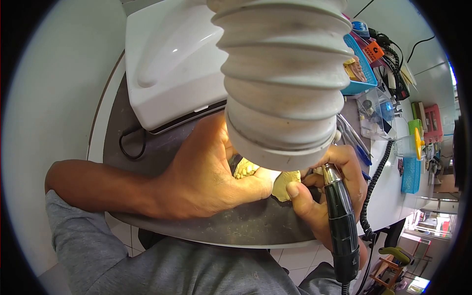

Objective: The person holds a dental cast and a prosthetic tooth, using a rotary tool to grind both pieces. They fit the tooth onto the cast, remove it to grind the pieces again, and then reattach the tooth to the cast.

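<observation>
Under the ribbed white hose [282,83], my left hand [209,172] is closed around a yellowish dental cast [245,168] with tooth shapes. My right hand [319,196] is closed too, its thumb pressed on a pale plaster piece [282,187] just right of the left thumb. A black handpiece with a metal collar [340,221] rests across the right hand, its cord running down. The hose mouth hides parts of the fingers and the upper edges of the casts. Whether the two plaster parts touch cannot be made out.
A white machine housing [177,64] stands at the back left, a black cable loop [132,142] beside it. On the right are metal tools [353,135], a clear box [374,113], a blue basket holding casts [361,87], a coiled black cord [376,187] and a small blue basket [411,174].
</observation>
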